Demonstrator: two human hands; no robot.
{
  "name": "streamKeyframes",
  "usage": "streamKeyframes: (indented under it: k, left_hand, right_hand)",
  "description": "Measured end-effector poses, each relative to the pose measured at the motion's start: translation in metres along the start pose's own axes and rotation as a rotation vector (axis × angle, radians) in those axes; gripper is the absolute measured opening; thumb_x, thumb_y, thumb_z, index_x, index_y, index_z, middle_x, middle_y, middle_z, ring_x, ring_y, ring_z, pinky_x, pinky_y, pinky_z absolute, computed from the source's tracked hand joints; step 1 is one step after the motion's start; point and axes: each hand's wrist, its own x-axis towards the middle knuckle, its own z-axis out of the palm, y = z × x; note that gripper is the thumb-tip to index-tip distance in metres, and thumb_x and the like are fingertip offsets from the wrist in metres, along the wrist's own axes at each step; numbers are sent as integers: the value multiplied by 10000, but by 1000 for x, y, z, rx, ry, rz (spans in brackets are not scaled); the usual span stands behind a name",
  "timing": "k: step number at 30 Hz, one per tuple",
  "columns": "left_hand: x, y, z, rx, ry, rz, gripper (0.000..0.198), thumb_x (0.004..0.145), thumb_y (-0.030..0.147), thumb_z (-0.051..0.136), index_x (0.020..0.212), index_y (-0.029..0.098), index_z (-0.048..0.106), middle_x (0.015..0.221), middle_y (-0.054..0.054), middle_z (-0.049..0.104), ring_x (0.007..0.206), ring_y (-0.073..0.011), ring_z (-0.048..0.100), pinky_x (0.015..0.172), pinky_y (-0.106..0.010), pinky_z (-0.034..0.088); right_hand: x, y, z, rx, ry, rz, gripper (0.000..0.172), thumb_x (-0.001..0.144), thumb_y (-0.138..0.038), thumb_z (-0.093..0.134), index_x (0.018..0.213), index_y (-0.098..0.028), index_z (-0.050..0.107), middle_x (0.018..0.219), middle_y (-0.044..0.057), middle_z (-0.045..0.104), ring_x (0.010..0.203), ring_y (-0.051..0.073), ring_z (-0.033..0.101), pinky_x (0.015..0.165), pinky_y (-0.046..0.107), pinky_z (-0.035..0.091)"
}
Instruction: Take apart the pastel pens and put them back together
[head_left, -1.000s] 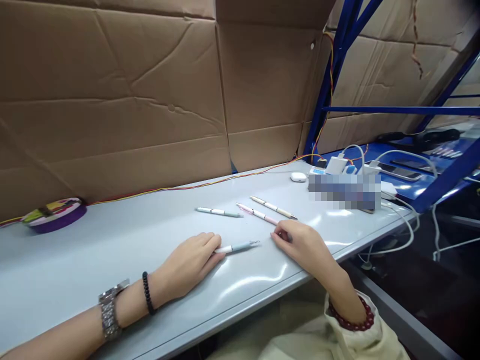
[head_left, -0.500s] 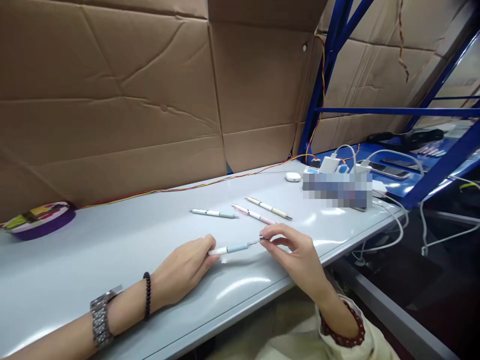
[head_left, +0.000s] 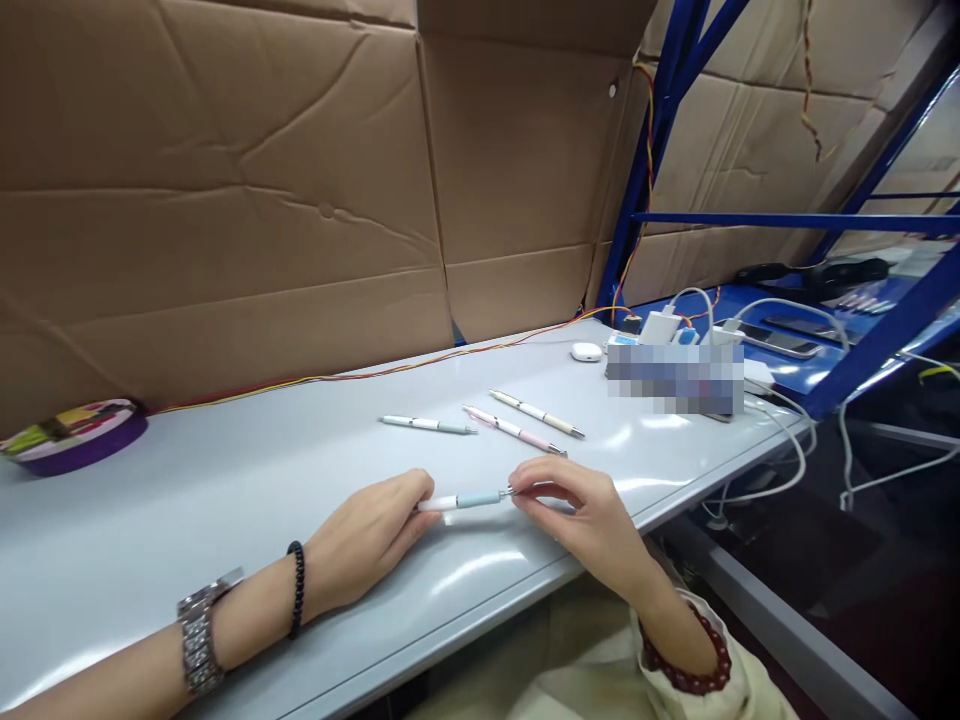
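Observation:
My left hand (head_left: 382, 525) is closed around the white rear part of a blue-and-white pen (head_left: 477, 499), held level just above the table. At the pen's front end, my right hand (head_left: 566, 500) pinches a small silver tip piece (head_left: 508, 491), mostly hidden by the fingertips; it meets the end of the blue grip. Beyond my hands, a green-and-white pen (head_left: 427, 425), a pink-and-white pen (head_left: 514, 430) and a cream-and-white pen (head_left: 537, 414) lie on the table.
The glossy white table (head_left: 247, 470) backs onto cardboard (head_left: 300, 250). At the far left is a purple round container (head_left: 82, 450). A white earbud case (head_left: 586, 352), chargers (head_left: 660, 326) and white cables lie at the right, beside a blue metal frame (head_left: 862, 345).
My right hand has moved left, bringing the silver tip piece up against the pen's front end. The pink-and-white pen's tip now shows. My left hand stays nearly still.

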Motion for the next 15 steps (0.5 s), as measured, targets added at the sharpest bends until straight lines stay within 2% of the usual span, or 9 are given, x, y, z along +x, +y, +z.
streamKeyframes:
  k: [6, 8, 12, 14, 15]
  left_hand:
    - [0, 1, -1, 58, 63, 108, 207, 968, 323, 263, 845, 198, 373, 765, 1, 509, 609, -150, 462, 555, -240, 322]
    - [-1, 2, -2, 79, 92, 155, 199, 969, 301, 255, 847, 198, 373, 748, 1, 497, 590, -146, 444, 537, -238, 309]
    - [-4, 9, -3, 13, 119, 152, 194, 972, 302, 234, 860, 207, 360, 711, 11, 484, 569, -140, 430, 523, -236, 299]
    - [-4, 15, -4, -56, 101, 116, 210, 976, 316, 213, 854, 211, 349, 700, 15, 488, 567, -137, 438, 527, -235, 307]
    - [-2, 19, -5, -79, 90, 103, 220, 978, 323, 202, 850, 213, 345, 696, 16, 492, 565, -135, 444, 525, -236, 310]
  right_hand:
    - [-1, 0, 0, -56, -75, 0, 102, 817, -163, 589, 890, -199, 650, 890, 23, 674, 818, 139, 638, 719, 223, 557]
    - [1, 1, -1, -110, -103, -43, 103, 820, -150, 588, 888, -201, 647, 857, 15, 682, 784, 131, 643, 691, 203, 548]
    - [12, 1, -8, -180, -104, -304, 139, 820, -116, 588, 933, -190, 618, 813, 12, 685, 726, 117, 643, 690, 182, 526]
    - [17, 0, -15, -215, -163, -430, 164, 820, -112, 583, 968, -181, 603, 800, 22, 686, 692, 123, 646, 664, 176, 529]
    - [19, 0, -20, -244, -181, -445, 170, 831, -116, 569, 981, -190, 601, 806, 25, 690, 700, 130, 654, 669, 175, 533]
